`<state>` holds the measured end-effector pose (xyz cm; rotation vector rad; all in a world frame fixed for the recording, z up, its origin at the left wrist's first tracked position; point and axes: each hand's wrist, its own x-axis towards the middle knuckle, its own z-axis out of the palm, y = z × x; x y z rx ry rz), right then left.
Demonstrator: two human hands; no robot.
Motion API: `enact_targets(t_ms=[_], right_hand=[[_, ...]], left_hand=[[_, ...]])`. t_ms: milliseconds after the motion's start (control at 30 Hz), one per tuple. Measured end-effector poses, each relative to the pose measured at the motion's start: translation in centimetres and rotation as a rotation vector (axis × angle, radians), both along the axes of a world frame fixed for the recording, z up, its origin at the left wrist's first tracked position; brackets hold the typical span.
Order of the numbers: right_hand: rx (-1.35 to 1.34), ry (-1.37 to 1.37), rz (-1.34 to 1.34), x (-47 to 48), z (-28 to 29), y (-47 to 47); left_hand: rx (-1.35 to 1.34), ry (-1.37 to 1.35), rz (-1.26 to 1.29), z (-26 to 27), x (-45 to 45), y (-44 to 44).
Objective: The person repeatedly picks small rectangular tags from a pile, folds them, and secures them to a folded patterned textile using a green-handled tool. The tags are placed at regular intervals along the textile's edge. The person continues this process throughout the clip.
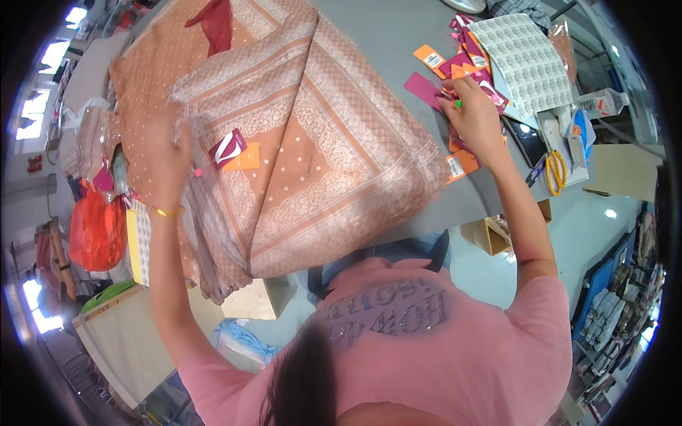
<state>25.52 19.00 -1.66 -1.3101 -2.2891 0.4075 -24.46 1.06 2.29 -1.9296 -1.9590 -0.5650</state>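
Note:
Folded orange-brown scarves with a pale lace-like print are stacked on the grey table before me. On the top one lie a maroon hang tag and an orange tag, with a small pink fastener beside them. My left hand, blurred by motion, is over the left side of the fabric; its grip is not clear. To the right, my right hand reaches into a heap of maroon and orange hang tags. A small green thing shows at its fingers, and whether they pinch a tag is hidden.
Behind the tags lies a sheet of printed stickers. A phone, yellow-handled scissors and a plastic bottle sit along the right. A red plastic bag is at left; a wooden box stands below the table edge.

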Motion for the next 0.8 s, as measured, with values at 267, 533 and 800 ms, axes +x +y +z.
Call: enact_targets(t_ms=[267,533,800], right_hand=[[-0.057,-0.129,0.096,-3.5,-2.9,4.8],[0.161,-0.199,-0.196,0.0,0.1,10.7],[0.128,-0.316,0.033,1.8,-2.7,7.4]], left_hand=[[-0.405,-0.099,0.135,-0.2,6.5,-0.7],[-0.305,0.007,-0.007,2.4,10.3,-4.3],[-0.470,-0.254,-0.360,-1.1,22.4,-1.9]])
